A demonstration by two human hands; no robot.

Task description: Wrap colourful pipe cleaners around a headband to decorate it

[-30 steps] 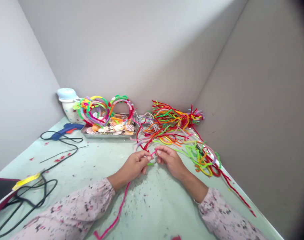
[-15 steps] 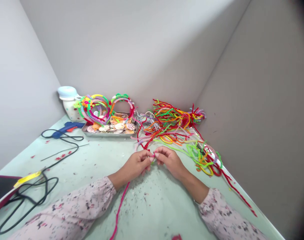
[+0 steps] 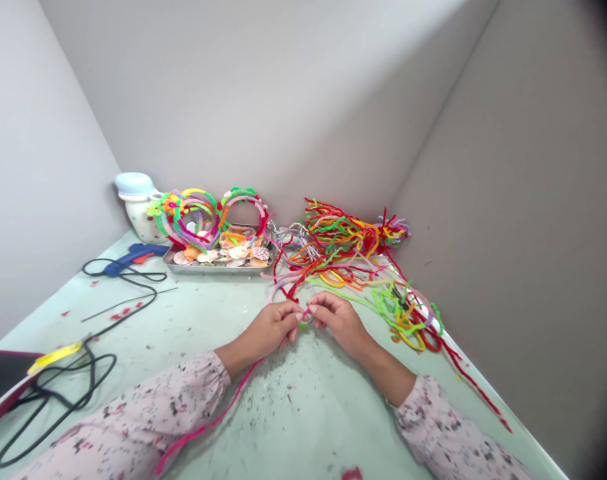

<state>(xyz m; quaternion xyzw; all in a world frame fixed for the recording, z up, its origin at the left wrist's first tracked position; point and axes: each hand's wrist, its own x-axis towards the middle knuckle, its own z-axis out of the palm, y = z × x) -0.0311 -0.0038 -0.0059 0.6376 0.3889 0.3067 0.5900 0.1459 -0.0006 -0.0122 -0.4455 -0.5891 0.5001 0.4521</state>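
Observation:
Both hands meet over the middle of the table, fingertips nearly touching. My left hand [image 3: 270, 327] pinches a bright pink pipe cleaner [image 3: 228, 408], whose long tail runs from under that hand down toward my left forearm. Between the two pinches a short pink stretch shows. My right hand [image 3: 336, 320] grips the pipe cleaner's other end between thumb and forefinger. Just below the fingertips a small bit of green is visible, mostly hidden by the fingers. Red pipe cleaners [image 3: 289, 291] lie right behind my hands.
A metal tray [image 3: 218, 270] of seashells [image 3: 238, 252] holds colourful fuzzy headbands [image 3: 183, 223]. Left of it are a lidded jar [image 3: 146, 217] and a blue glue gun [image 3: 133, 257] with a looping black cord [image 3: 114, 327]. Many pipe cleaners [image 3: 343, 230] heap up at the back right.
The pink pipe cleaner's loose tail has swung left, toward my left sleeve. Both hands stay in nearly the same place, still pinching.

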